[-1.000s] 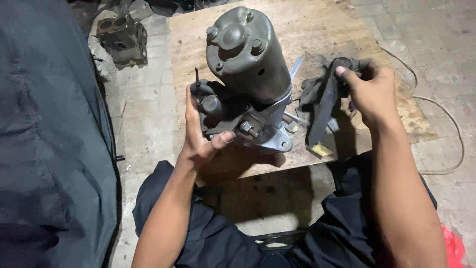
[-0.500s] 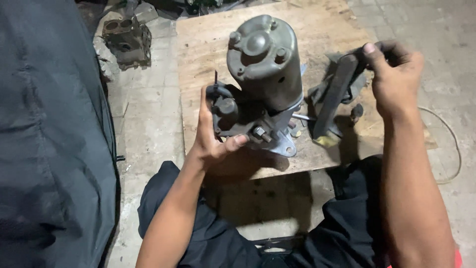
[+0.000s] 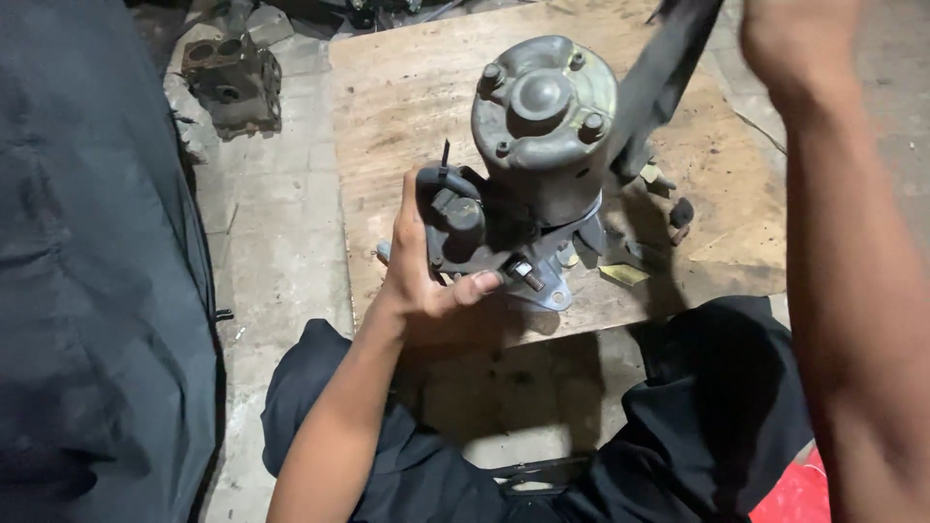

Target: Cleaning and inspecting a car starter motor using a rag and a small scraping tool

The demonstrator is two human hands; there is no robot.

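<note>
A grey metal starter motor (image 3: 542, 136) stands upright on a wooden board (image 3: 407, 107). My left hand (image 3: 421, 276) grips the black solenoid part (image 3: 455, 228) at the motor's lower left side, thumb under it. My right hand (image 3: 794, 39) is raised at the top right, its fingers cut off by the frame edge. It holds a long dark tool (image 3: 664, 73) that slants down beside the motor's right side.
A rusty engine part (image 3: 232, 82) lies on the concrete floor at the upper left. Small loose pieces (image 3: 678, 218) and a yellowish scrap (image 3: 625, 274) lie on the board right of the motor. Dark cloth (image 3: 97, 261) fills the left side. My black trousers (image 3: 697, 416) frame the bottom.
My right hand has lifted the dark tool off the board and swung it up toward the top right. My left hand keeps its grip on the solenoid. The view has moved closer.
</note>
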